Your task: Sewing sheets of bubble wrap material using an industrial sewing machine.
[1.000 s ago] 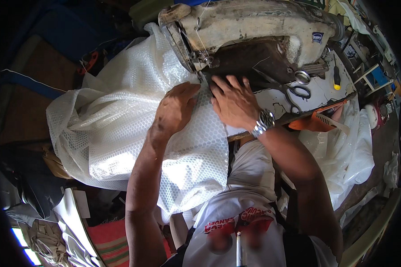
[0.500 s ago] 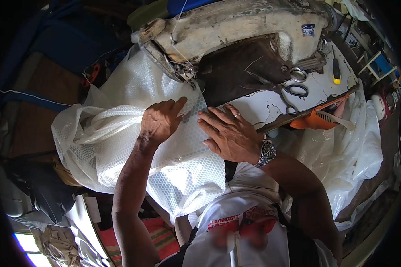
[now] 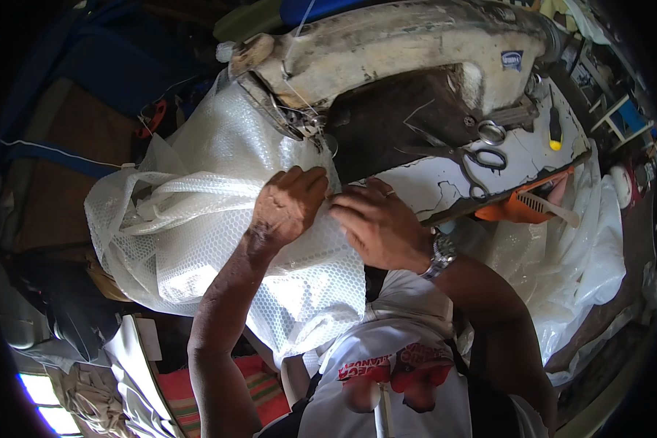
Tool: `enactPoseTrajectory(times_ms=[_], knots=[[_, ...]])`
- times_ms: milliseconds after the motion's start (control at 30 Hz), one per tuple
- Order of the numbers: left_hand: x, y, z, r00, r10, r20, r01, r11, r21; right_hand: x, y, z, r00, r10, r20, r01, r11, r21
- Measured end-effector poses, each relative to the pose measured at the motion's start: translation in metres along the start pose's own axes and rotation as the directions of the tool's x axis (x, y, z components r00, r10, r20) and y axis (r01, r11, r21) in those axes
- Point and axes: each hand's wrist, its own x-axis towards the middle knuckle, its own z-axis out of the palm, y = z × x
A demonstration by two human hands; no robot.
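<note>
The left hand (image 3: 285,208) and right hand (image 3: 376,226) pinch the white mesh cloth (image 3: 219,241) just below the old sewing machine (image 3: 401,51). Scissors (image 3: 482,157) and a yellow-handled screwdriver (image 3: 555,131) lie farther right on the worktop (image 3: 431,182), near its edge.

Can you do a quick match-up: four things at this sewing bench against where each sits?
Things:
1. scissors
2. screwdriver
3. white mesh fabric
4. wristwatch

Places:
a. on the right wrist
b. under both hands
c. far right of the tabletop
d. on the tabletop, in front of the machine's arm

Pairs: 1-d, 2-c, 3-b, 4-a
</note>
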Motion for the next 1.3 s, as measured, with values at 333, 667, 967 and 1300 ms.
enactPoseTrajectory(times_ms=[333, 667, 967, 1300], knots=[[-0.018, 0.017, 0.006, 0.997, -0.048, 0.067, 0.044, 0.997, 0.062, 0.051, 0.042, 0.025, 0.99, 0.08, 0.118, -0.068, 0.992, -0.106], [-0.03, 0.01, -0.001, 0.995, -0.102, -0.01, 0.101, 0.992, -0.073, 0.054, 0.034, 0.026, 0.999, 0.033, 0.043, -0.031, 0.998, -0.054], [-0.046, -0.03, 0.006, 0.981, -0.192, 0.025, 0.187, 0.909, -0.373, 0.049, 0.034, 0.016, 0.99, -0.016, 0.143, 0.025, 0.998, -0.061], [-0.048, -0.051, 0.016, 0.986, -0.157, 0.062, 0.167, 0.958, -0.233, 0.06, 0.033, 0.013, 0.977, 0.026, 0.213, -0.012, 0.998, -0.067]])
